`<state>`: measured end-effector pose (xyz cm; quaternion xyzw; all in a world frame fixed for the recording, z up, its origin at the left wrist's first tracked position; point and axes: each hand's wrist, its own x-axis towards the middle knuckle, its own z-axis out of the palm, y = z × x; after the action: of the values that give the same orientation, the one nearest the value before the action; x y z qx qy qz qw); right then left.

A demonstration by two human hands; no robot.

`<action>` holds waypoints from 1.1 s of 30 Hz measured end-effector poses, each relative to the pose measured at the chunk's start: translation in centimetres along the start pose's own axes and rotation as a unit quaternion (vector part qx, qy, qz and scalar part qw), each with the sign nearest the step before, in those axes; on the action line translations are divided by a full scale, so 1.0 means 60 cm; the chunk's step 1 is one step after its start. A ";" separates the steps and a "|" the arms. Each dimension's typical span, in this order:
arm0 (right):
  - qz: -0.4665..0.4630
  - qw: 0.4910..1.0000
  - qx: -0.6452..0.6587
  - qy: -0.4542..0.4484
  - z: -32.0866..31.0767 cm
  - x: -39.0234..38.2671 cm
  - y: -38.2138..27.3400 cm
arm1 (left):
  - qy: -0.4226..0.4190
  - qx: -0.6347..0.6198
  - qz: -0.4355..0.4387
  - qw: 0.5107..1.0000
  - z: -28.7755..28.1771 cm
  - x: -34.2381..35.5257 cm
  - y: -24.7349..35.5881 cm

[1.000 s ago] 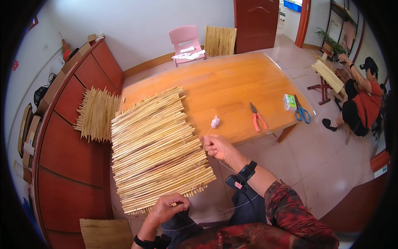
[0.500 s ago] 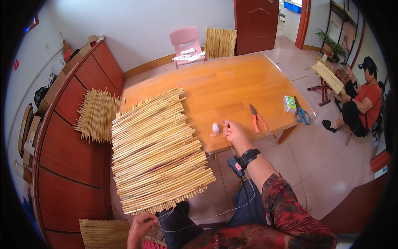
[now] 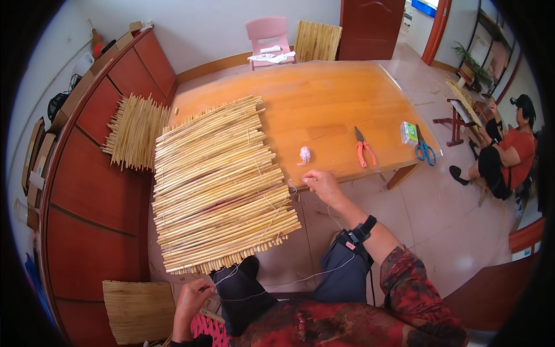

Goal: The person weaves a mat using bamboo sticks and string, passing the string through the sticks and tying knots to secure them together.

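Nearest, the left hand (image 3: 194, 296) is by the person's left knee, its grip pinched nearly closed, thumb against fingertips, on a thin pale cord (image 3: 306, 280). The cord loops below the near edge of the mat and trails across the lap toward the right knee. A sheet of slim sticks (image 3: 139, 312) stands low at the left, beside the cabinet (image 3: 87, 243).

The mat (image 3: 219, 185), made of pale sticks side by side with cord stitches along both ends, lies partly on the bench (image 3: 341, 95), its near part jutting out over the knees. Off its right side, at the bench's near edge, is the right hand (image 3: 322, 186); its grip is drawn together at the fingertips, and cord hangs from the hand past the wrist.

Just beyond that hand sits a small ball of cord (image 3: 304, 154). Red-handled pliers (image 3: 365, 151) lie to its right, then blue-handled scissors (image 3: 425, 151) beside a small clear box (image 3: 409, 133). Loose sticks (image 3: 136, 132) lie left of the mat. Farther right, a seated co-worker (image 3: 514, 151) leans by a stand; a pink chair (image 3: 267, 30) is behind the bench.
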<state>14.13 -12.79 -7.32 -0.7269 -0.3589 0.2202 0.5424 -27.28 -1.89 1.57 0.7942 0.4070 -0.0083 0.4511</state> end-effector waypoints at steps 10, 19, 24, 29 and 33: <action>-0.127 0.908 -0.399 0.028 0.052 0.017 -0.030 | 0.024 -0.005 0.047 0.999 0.017 -0.023 -0.019; -0.118 0.954 -0.243 0.131 -0.057 -0.016 -0.046 | 0.024 0.048 0.099 0.994 0.027 -0.017 -0.008; -0.051 0.988 -0.098 0.109 -0.120 -0.106 -0.134 | 0.008 0.168 0.216 0.962 0.029 -0.001 -0.019; -0.069 0.994 -0.067 0.041 -0.107 -0.230 -0.231 | 0.120 0.251 0.302 0.912 0.017 -0.004 0.055; -0.062 0.997 -0.033 0.020 -0.076 -0.298 -0.270 | 0.174 0.008 0.306 0.936 0.041 -0.016 0.169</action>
<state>1.23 -26.77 8.22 -0.7249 -0.3993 0.1593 0.5382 -20.41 -6.91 7.66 0.8730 0.2168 0.2653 0.3472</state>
